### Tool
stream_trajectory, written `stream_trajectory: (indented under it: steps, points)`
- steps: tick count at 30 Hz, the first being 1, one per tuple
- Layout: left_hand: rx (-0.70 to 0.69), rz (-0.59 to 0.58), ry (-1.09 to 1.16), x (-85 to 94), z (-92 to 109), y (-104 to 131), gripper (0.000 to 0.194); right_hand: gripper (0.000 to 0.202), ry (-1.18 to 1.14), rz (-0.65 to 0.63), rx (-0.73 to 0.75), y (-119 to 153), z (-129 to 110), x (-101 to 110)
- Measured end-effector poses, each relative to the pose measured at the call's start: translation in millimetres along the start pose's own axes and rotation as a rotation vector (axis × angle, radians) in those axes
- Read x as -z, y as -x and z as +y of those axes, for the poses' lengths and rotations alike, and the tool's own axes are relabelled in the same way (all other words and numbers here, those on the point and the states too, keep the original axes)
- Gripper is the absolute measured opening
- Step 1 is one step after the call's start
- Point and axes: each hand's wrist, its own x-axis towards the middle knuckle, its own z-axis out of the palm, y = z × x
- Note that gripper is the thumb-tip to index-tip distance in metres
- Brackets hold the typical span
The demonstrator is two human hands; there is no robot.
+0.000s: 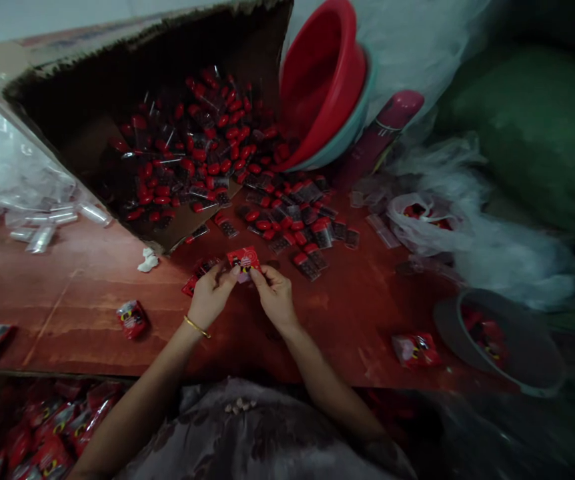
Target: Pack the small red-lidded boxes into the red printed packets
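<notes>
Both hands meet at the middle of the red-brown table. My left hand [213, 292], with a gold bangle at its wrist, pinches the left side of a small red printed packet [243, 259]. On the packet's right side, my right hand [276, 295] has its thumb and fingers closed. Partly hidden beside my left hand lie more red packets [190, 283]. Beyond the hands is a heap of small clear containers with red caps [287, 213], which runs back into a tipped cardboard box [117, 60].
A red basin [317, 80], a pink bottle [392, 123] and plastic bags [417, 220] stand behind. At right are a grey tub [532, 347] and a filled packet [415, 350]. Another filled packet [131, 319] lies left. Many packets [52, 433] fill the space below the table's left edge.
</notes>
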Motion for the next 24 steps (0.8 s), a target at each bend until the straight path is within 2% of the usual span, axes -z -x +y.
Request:
stream_trajectory:
  steps: [2, 3, 6, 10, 15, 18, 24]
  points:
    - [0.054, -0.091, 0.150, -1.3, -0.2, -1.0, 0.043, 0.024, 0.027, -0.025, 0.022, 3.1, 1.5, 2.7]
    - [0.061, -0.095, 0.184, -2.5, -0.6, -1.3, 0.039, 0.025, 0.052, -0.033, 0.033, 4.3, 1.8, 4.0]
    - [0.027, -0.036, 0.131, -7.2, -4.0, -0.8, 0.030, 0.031, 0.143, -0.019, 0.058, 6.6, 1.6, 7.1]
    - [0.001, -0.003, 0.040, -12.7, -11.9, 0.6, 0.027, 0.032, 0.212, -0.001, 0.081, 7.0, 1.7, 7.9]
    - [0.035, 0.077, 0.110, -21.8, -14.8, 0.7, 0.028, 0.038, 0.260, 0.017, 0.096, 5.7, 3.4, 3.9]
    - [0.053, 0.077, 0.190, -25.1, -11.1, 1.2, 0.029, 0.039, 0.277, 0.018, 0.086, 4.7, 5.5, 5.4]
    - [0.358, -0.041, 0.499, -19.1, 0.2, -0.6, 0.042, 0.022, 0.255, -0.084, 0.094, -2.5, 5.3, 23.0]
